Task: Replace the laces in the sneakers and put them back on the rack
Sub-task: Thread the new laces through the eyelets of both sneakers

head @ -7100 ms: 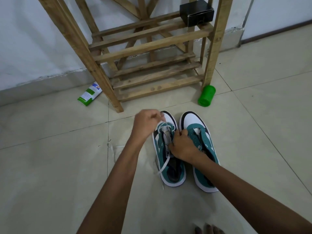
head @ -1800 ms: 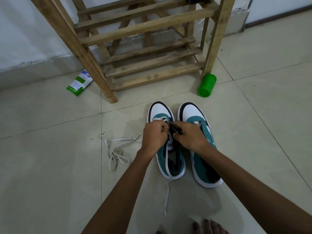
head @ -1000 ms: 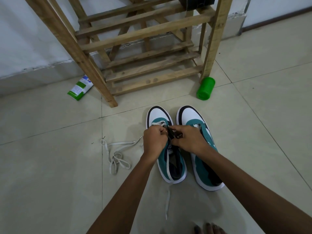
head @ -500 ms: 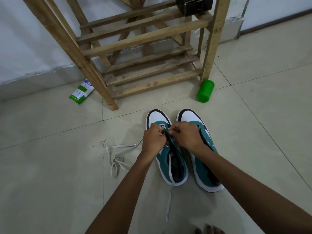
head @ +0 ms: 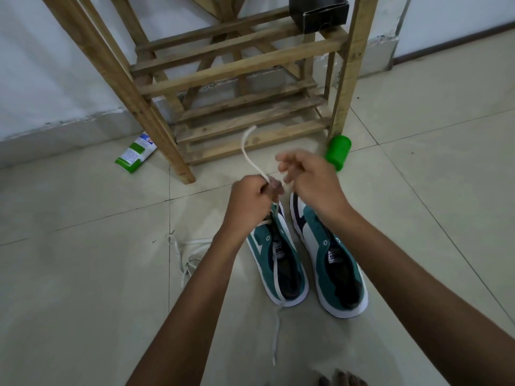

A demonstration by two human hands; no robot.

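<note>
Two teal, white and black sneakers stand side by side on the tiled floor, the left sneaker (head: 281,263) and the right sneaker (head: 331,263). A white lace (head: 250,151) runs up from the left sneaker's front eyelets; my left hand (head: 250,204) grips it above the toe, and its free end curls up in front of the rack. The lace's other end trails over the heel onto the floor. My right hand (head: 312,179) hovers blurred beside the left hand, fingers loosely curled; a hold on the lace cannot be made out.
The wooden rack (head: 237,79) stands just beyond the shoes, with a black box (head: 317,12) on an upper slat. A green cup (head: 338,151) lies by its right leg, a green-white packet (head: 136,157) by its left. Another loose white lace (head: 186,254) lies left of the shoes.
Both hands have risen from the left sneaker's eyelets, and the left hand has pulled a length of lace up and out. The right hand has moved away to the upper right.
</note>
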